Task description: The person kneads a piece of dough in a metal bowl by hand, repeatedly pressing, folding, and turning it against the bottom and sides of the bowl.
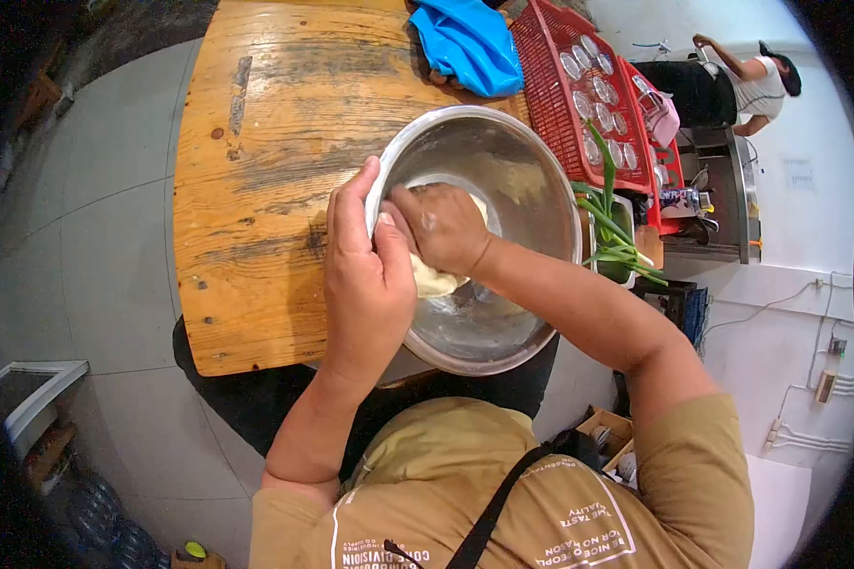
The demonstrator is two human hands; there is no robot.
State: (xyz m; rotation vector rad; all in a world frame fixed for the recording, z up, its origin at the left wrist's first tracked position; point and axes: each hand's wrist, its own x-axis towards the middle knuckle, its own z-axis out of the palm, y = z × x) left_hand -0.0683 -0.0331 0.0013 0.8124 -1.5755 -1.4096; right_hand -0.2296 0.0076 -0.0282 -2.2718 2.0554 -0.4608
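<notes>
"Where is the dough being kept?"

"It is being held in the metal bowl, between eight and nine o'clock of its centre, partly hidden by the right hand."

"And the hands?"

"The rim is being gripped at nine o'clock by the left hand; the right is being held against the dough, fingers curled (whether any is being clasped cannot be told)."

"How is its handling being judged?"

"Soft, pliant, fairly weighty and perhaps tacky, so a broad hold beneath the mass is being favoured over pinching an edge."

"What is being counted?"

"One bowl, one visible mass of dough, and one blue plastic bundle being borne by one table at twelve o'clock; towards one o'clock, roughly a dozen clear cups are being held in one red basket."
</notes>
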